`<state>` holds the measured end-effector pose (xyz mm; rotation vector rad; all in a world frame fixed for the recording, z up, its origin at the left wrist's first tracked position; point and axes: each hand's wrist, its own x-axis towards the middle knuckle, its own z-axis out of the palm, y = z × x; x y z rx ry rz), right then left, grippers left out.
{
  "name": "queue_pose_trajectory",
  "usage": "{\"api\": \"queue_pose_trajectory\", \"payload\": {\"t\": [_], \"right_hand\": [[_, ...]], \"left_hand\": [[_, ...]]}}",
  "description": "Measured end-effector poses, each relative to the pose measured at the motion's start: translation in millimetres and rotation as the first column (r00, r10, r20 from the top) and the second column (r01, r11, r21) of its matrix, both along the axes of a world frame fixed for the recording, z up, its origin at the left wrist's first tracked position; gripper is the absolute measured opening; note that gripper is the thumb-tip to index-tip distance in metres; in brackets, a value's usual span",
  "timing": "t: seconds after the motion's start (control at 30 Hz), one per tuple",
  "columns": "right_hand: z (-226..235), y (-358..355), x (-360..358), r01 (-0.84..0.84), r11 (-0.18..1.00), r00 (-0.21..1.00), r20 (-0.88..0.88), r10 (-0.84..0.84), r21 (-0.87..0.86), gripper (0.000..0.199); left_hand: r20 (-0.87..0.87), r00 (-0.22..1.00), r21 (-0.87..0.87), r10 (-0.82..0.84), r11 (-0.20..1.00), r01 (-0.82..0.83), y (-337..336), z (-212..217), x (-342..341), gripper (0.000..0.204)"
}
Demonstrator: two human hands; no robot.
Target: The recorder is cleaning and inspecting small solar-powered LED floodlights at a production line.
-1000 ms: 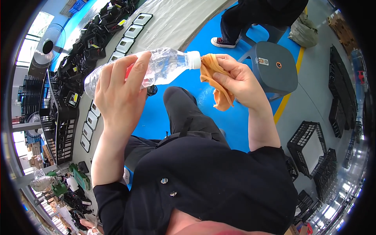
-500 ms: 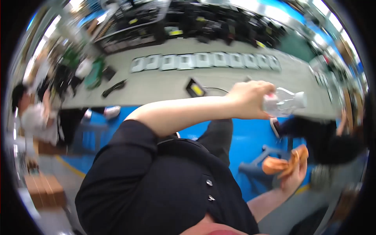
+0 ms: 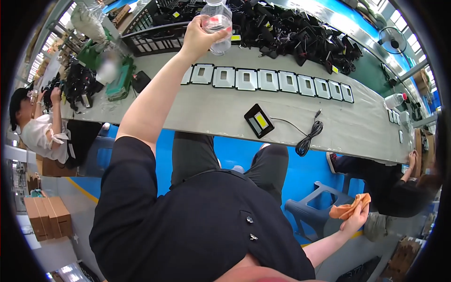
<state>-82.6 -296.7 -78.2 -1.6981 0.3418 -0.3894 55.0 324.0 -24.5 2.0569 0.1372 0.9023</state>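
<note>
My left hand (image 3: 199,37) is closed around a clear plastic bottle (image 3: 221,43), raised over the far side of the table beside a black crate. Out to the right, away from the table, my right hand (image 3: 355,220) grips a crumpled orange cloth (image 3: 346,209). A small black floodlight (image 3: 259,121) with a yellow panel lies near the table's front edge, touched by neither hand. Its black cable (image 3: 309,139) is coiled to the right, partly over the edge. Beyond it runs a row of several white, black-rimmed frames (image 3: 268,80); my left forearm hides the row's left end.
Behind the frames is a heap of black lamps and cables (image 3: 286,30), next to the black crate (image 3: 155,40). Another bottle (image 3: 393,100) with a red cap stands at the table's right end. People sit at both sides. A grey-blue stool (image 3: 307,207) is at right.
My left hand has carried the bottle from the right to the far middle of the table. My right hand still holds the cloth, slightly lower in view. The whole view has shifted.
</note>
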Motion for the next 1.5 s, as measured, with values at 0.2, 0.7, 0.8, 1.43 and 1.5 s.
{"api": "queue_pose_trajectory", "payload": {"t": [0.2, 0.7, 0.8, 1.43, 1.5], "right_hand": [[7.9, 30.1, 22.2, -0.137, 0.99, 0.99, 0.037, 0.136, 0.024, 0.031], [11.5, 91.5, 40.9, -0.301, 0.944, 0.954, 0.059, 0.295, 0.136, 0.029], [17.3, 121.2, 49.4, -0.429, 0.893, 0.903, 0.062, 0.424, 0.14, 0.031], [83.5, 257.9, 32.7, -0.194, 0.317, 0.525, 0.175, 0.833, -0.928, 0.026], [85.5, 251.3, 25.0, -0.286, 0.291, 0.463, 0.134, 0.876, -0.913, 0.027]], "left_hand": [[-0.091, 0.982, 0.149, 0.167, 0.977, -0.153, -7.2, -29.3, 29.3, 0.077], [-0.183, 0.967, 0.132, -0.179, 0.97, 0.205, -126.5, -67.7, -120.6, 0.112], [-0.36, 0.922, 0.292, -0.14, 0.922, 0.254, -169.7, -93.9, -145.7, 0.112], [0.062, 0.849, 0.163, -0.524, 0.845, 0.51, -182.8, 8.8, -134.2, 0.093], [0.006, 0.858, 0.192, -0.513, 0.843, 0.503, -176.4, 12.8, -142.1, 0.095]]}}
